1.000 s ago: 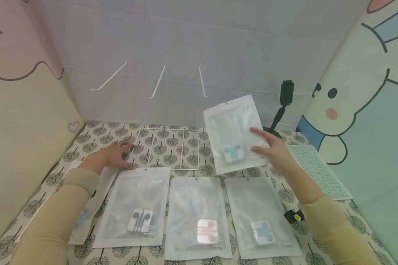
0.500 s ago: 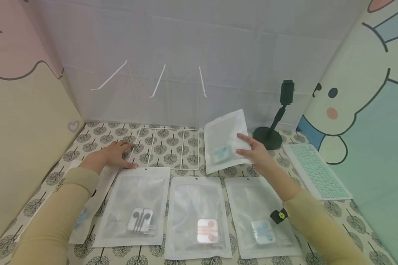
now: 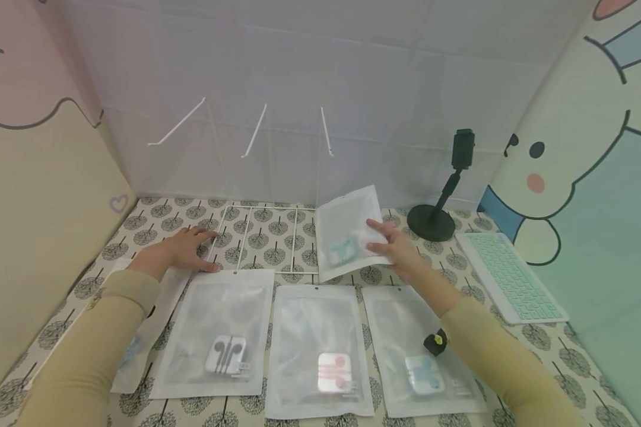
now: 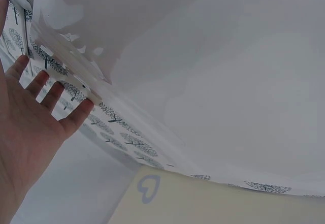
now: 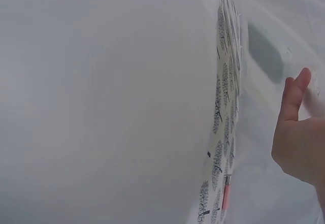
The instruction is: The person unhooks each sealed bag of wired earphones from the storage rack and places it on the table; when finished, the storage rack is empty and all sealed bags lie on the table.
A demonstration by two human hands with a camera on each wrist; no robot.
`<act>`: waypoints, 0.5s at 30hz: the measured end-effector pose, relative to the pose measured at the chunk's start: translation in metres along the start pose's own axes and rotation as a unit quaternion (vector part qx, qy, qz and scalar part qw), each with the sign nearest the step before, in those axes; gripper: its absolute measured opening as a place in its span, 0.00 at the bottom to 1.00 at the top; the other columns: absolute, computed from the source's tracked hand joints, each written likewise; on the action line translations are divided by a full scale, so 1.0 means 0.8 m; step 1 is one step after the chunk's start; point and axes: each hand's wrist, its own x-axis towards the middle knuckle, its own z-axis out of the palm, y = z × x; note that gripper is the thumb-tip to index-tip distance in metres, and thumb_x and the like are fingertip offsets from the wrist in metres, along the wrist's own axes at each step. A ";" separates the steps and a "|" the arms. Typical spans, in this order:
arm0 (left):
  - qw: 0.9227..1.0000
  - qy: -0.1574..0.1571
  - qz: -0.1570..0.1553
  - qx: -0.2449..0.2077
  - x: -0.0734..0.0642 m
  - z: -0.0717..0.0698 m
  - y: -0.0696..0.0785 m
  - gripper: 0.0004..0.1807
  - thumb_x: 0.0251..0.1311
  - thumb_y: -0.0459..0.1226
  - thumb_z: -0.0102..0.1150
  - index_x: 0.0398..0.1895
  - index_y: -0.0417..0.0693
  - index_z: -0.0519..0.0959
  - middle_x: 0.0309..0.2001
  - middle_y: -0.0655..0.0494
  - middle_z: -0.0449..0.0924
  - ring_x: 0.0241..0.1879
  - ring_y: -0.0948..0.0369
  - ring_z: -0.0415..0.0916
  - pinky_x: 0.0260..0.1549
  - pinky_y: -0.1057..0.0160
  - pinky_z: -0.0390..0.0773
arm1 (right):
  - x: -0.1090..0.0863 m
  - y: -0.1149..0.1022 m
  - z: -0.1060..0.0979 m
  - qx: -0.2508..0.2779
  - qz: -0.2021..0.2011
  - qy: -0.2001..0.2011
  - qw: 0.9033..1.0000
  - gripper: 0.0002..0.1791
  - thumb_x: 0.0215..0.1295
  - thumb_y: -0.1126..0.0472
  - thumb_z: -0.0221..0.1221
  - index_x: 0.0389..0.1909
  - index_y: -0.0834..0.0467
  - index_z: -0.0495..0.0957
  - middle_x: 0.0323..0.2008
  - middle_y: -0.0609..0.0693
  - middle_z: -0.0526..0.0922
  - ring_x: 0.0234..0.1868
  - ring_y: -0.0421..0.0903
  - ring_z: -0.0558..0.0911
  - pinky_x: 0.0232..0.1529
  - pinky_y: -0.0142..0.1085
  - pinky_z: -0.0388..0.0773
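My right hand [image 3: 400, 249] pinches the right edge of a white zip bag [image 3: 347, 216] with teal earphones inside. That bag tilts up at the right end of the white wire rack [image 3: 294, 237], and in the right wrist view the fingers [image 5: 295, 94] overlap the bag's translucent film. At the rack's left end, my left hand [image 3: 184, 249] rests with its fingers spread; they look straight in the left wrist view. Laid in a row in front are zip bags with black earphones [image 3: 213, 332], pink earphones [image 3: 320, 338] and blue earphones [image 3: 406, 320].
Another bag [image 3: 133, 362] lies partly under my left forearm. Three white hooks [image 3: 254, 130] stick out above the rack. A black phone stand [image 3: 431, 222] and a mint keyboard [image 3: 513, 276] occupy the right side. Printed curtains close in the back and sides.
My right hand has carried the teal-earphone bag left and down to the rack's right end, tilting it on the way. The left hand has stayed in place.
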 end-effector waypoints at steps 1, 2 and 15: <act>1.000 0.000 0.000 -0.001 0.000 0.000 0.000 0.57 0.44 0.69 0.58 0.72 0.46 0.54 0.70 0.31 0.47 0.65 0.25 0.41 0.55 0.22 0.49 | 0.001 0.002 0.000 -0.002 0.008 0.000 1.000 0.36 0.64 0.70 0.56 0.71 0.49 0.57 0.75 0.52 0.41 0.73 0.55 0.51 0.69 0.46 0.59; 1.000 0.000 0.000 -0.001 0.001 0.001 -0.001 0.57 0.44 0.69 0.58 0.72 0.46 0.54 0.70 0.31 0.47 0.65 0.25 0.41 0.55 0.22 0.48 | 0.001 0.004 0.000 -0.003 0.017 0.001 1.000 0.36 0.63 0.70 0.56 0.71 0.48 0.58 0.75 0.53 0.42 0.72 0.55 0.53 0.68 0.45 0.62; 1.000 -0.002 0.001 -0.002 0.000 0.000 -0.002 0.56 0.45 0.68 0.59 0.72 0.45 0.55 0.70 0.32 0.48 0.65 0.25 0.41 0.54 0.22 0.50 | 0.009 0.016 -0.022 -0.187 0.052 -0.019 0.981 0.40 0.57 0.66 0.64 0.70 0.48 0.60 0.75 0.56 0.42 0.74 0.59 0.44 0.70 0.57 0.51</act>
